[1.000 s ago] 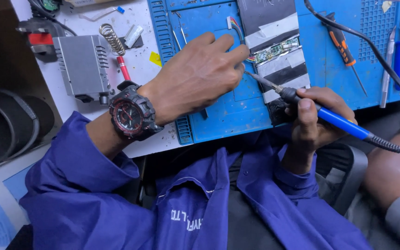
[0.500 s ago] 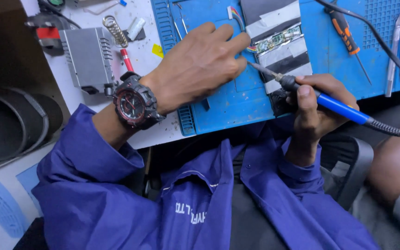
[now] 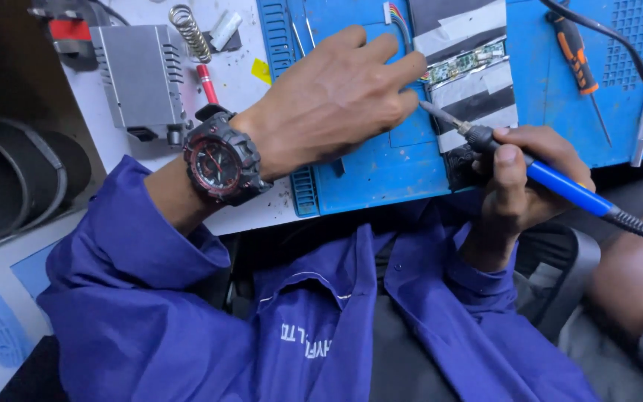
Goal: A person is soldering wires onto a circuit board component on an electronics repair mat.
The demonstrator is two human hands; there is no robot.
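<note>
**Soldering a taped battery pack at the blue mat**

Gripping a blue-handled soldering iron (image 3: 552,179), the right hand (image 3: 519,186) is closed around the handle, thumb pressed along its top. The iron's metal tip points up and left, reaching the lower edge of the narrow circuit strip (image 3: 464,65) that sits across a black battery pack (image 3: 470,78) bound with white tape. The pack lies on a blue work mat (image 3: 381,167) on the bench (image 3: 240,82).

The left hand (image 3: 336,100) rests palm down on the mat just left of the pack, fingers (image 3: 403,67) stretched and loosely together toward the strip and the small bundle of coloured wires (image 3: 396,15); whether it pinches anything there cannot be told. A black and red wristwatch (image 3: 221,160) sits on that wrist above a blue sleeve.

On the bench to the left stand a grey metal box (image 3: 139,78), a coiled spring holder (image 3: 187,30) and a red pen (image 3: 208,83). An orange-handled screwdriver (image 3: 576,53) lies on the mat to the right. Another person's forearm (image 3: 634,286) shows at the lower right.
</note>
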